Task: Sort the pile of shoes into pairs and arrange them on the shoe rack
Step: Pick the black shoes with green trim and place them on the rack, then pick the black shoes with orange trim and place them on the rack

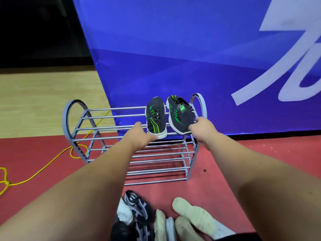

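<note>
A pair of black knit sneakers with green stripes and white soles lies on the top tier of the grey metal-bar shoe rack [111, 117], at its right end: the left sneaker [155, 117] and the right sneaker [180, 117] side by side, with a narrow gap between them. The near end of the left sneaker is held by the left hand [142, 136], thumb laid along the white sole. The near end of the right sneaker is pinched by the right hand [203, 127], its fingers [192, 127] curled under the edge.

The step in hand is judged to be the squaring-up of this first pair. The right sneaker sits slightly skewed, close to the rack's arched side frame, so it is best turned until it lies parallel with its mate. Both soles should be carried across several bars, because the near ends appear to reach the front bar and could tip forward if released too early. The grip should be loosened only once the shoes rest flat.

The mixed pile of white, cream and black-patterned shoes [156, 220] waits on the red floor [243, 162] in front of the rack, so room is best left to the left along the tier.
</note>
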Demonstrator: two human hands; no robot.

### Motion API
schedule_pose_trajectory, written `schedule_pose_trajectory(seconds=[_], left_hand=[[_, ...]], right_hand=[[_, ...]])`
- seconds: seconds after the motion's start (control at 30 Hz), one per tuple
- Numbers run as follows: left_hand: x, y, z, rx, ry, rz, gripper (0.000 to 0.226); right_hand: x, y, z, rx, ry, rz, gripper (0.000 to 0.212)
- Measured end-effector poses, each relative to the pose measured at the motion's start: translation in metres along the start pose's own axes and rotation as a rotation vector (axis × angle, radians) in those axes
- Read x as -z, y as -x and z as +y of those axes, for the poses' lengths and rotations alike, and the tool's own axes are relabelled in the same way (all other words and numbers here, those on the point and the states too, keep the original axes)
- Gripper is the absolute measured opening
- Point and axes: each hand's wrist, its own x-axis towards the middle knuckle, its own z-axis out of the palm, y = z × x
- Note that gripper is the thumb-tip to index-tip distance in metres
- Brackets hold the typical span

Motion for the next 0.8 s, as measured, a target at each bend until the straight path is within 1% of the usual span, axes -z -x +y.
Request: schedule_pose_trajectory(seconds=[0.1,0.17,0.27,0.43,0.5,0.6,0.8], left_hand=[[0.027,0.029,-0.006,-0.018,-0.078,0.011,0.089],[0.048,0.052,-0.014,-0.038,-0.142,0.021,0.080],[0.079,0.089,-0.038,-0.040,-0.183,0.031,0.073],[0.113,0.142,-0.100,0.019,-0.285,0.058,0.056],[0.118,0.157,-0.129,0.056,-0.298,0.055,0.049],[0.117,0.171,-0.172,0.127,-0.285,0.048,0.042],[0.091,0.165,-0.251,0.243,-0.246,-0.019,0.044]], right_hand=[[0.008,0.031,-0.015,0.038,0.067,-0.044,0.006],[0.007,0.053,-0.029,0.073,0.098,-0.108,0.007],[-0.007,0.085,-0.052,0.118,0.082,-0.211,0.006],[-0.062,0.134,-0.091,0.229,0.114,-0.347,0.012],[-0.089,0.149,-0.101,0.264,0.141,-0.401,0.013],[-0.132,0.165,-0.110,0.303,0.190,-0.474,0.010],[-0.217,0.163,-0.096,0.295,0.263,-0.610,0.010]])
